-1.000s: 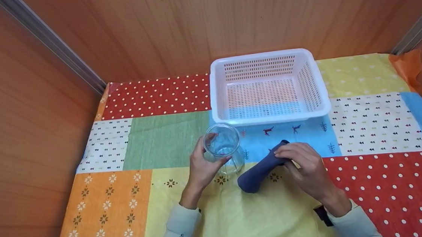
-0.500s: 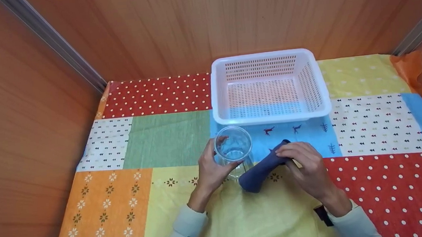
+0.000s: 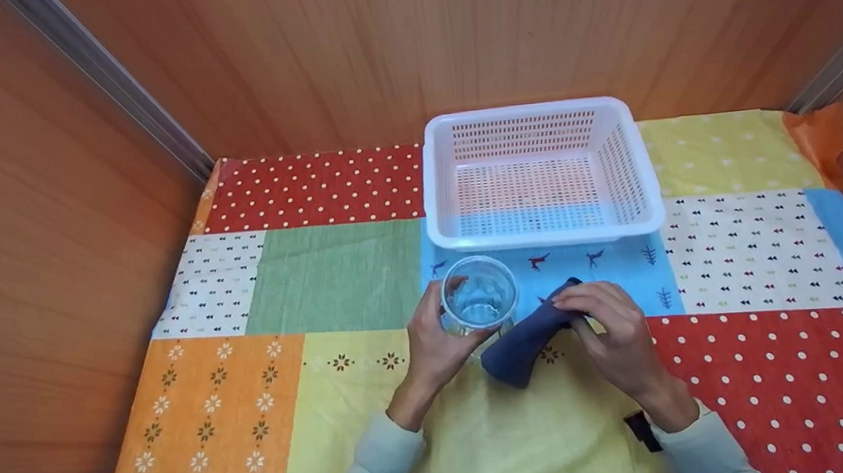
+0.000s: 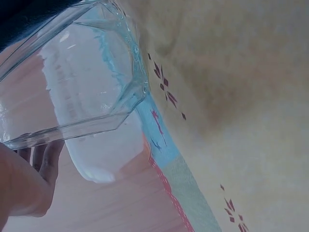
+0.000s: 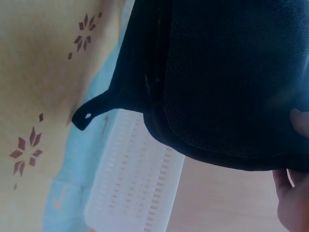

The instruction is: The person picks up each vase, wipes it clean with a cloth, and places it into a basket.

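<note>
A clear faceted glass (image 3: 480,293), open at the top, stands tilted slightly in the head view, with my left hand (image 3: 436,344) gripping it round its side. The left wrist view shows the angled walls of the glass (image 4: 96,118) close up. Just to the right, my right hand (image 3: 613,334) pinches a dark blue cloth (image 3: 526,342) by its upper end. The cloth hangs down with its lower end right beside the glass. In the right wrist view it has dark edging and a small hanging loop (image 5: 94,110). My right thumb (image 5: 300,122) lies against its face.
A white plastic basket (image 3: 546,238) with slotted walls stands behind both hands, near the wooden back panel (image 3: 347,62). A patchwork-print tablecloth (image 3: 349,272) covers the table. Wooden side panels (image 3: 39,259) rise at left and right.
My left hand has brought the glass rightward and a little nearer to me, up to the cloth. The right hand has stayed nearly still; the cloth's lower end has shifted slightly.
</note>
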A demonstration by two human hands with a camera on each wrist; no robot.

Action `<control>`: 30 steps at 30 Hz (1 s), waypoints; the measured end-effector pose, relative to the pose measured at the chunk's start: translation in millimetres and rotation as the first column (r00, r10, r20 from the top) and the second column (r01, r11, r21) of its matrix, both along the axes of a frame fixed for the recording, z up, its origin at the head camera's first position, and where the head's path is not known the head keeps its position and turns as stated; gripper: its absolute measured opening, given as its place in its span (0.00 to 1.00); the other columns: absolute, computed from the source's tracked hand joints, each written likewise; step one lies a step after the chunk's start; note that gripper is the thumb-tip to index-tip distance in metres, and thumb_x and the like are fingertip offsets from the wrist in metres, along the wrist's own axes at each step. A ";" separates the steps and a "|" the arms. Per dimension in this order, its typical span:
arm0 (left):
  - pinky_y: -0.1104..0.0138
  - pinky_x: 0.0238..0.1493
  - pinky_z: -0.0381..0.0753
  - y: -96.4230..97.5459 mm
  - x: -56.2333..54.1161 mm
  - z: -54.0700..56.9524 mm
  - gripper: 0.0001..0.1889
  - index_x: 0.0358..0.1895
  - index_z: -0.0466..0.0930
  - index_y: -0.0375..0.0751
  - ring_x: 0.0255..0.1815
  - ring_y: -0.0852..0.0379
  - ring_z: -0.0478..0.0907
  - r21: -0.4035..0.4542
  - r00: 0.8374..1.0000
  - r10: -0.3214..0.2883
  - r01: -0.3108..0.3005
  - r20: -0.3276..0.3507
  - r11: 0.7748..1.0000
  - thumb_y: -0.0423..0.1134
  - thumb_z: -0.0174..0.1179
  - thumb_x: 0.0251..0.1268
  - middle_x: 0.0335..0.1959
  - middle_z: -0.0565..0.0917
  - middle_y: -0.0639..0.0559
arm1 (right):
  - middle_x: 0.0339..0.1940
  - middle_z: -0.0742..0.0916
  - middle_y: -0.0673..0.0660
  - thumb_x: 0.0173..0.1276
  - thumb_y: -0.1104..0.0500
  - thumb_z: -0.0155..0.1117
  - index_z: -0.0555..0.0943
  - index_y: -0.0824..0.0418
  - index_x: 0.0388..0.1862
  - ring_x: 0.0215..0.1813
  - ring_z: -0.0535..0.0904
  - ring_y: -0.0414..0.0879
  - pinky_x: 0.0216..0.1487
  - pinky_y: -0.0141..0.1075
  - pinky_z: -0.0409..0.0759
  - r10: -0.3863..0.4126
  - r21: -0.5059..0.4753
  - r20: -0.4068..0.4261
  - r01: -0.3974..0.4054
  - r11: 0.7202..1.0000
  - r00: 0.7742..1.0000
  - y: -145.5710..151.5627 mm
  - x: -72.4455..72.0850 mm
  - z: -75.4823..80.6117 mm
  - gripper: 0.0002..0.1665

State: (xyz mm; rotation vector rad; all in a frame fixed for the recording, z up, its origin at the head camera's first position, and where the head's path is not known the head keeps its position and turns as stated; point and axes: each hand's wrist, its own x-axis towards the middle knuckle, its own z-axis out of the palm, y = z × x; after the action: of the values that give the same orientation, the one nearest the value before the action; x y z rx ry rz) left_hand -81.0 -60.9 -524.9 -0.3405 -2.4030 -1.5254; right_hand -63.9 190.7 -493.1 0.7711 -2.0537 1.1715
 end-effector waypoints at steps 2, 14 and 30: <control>0.50 0.65 0.83 2.0 1.3 -0.4 0.41 0.66 0.75 0.42 0.63 0.48 0.82 0.007 1.000 0.001 0.000 -0.009 1.000 0.52 0.84 0.50 0.61 0.84 0.48 | 0.41 0.91 0.62 0.52 0.84 0.70 0.89 0.67 0.42 0.48 0.83 0.54 0.66 0.27 0.76 -0.009 -0.014 0.013 0.009 1.000 1.000 -0.6 0.3 -1.1 0.21; 0.53 0.56 0.87 13.6 7.6 -2.5 0.39 0.60 0.78 0.40 0.54 0.49 0.85 -0.059 0.990 0.043 -0.051 -0.134 0.997 0.50 0.86 0.45 0.52 0.86 0.45 | 0.42 0.91 0.63 0.50 0.87 0.73 0.89 0.68 0.42 0.51 0.83 0.51 0.67 0.26 0.76 -0.076 -0.051 0.083 0.081 0.995 0.994 -5.7 0.8 -4.7 0.24; 0.54 0.57 0.87 23.7 14.7 -3.4 0.39 0.60 0.77 0.40 0.55 0.51 0.84 -0.078 0.988 0.082 -0.092 -0.131 0.993 0.52 0.85 0.46 0.53 0.86 0.45 | 0.45 0.90 0.64 0.59 0.83 0.71 0.88 0.69 0.45 0.54 0.80 0.44 0.64 0.24 0.75 -0.214 -0.154 0.229 0.253 0.955 0.950 -34.0 4.0 -10.2 0.18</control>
State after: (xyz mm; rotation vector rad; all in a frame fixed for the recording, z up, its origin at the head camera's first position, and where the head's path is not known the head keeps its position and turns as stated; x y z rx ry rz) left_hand -66.2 -37.2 -528.2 -0.3349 -2.3543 -1.3270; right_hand -59.9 156.7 -503.3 0.3149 -2.1012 1.3257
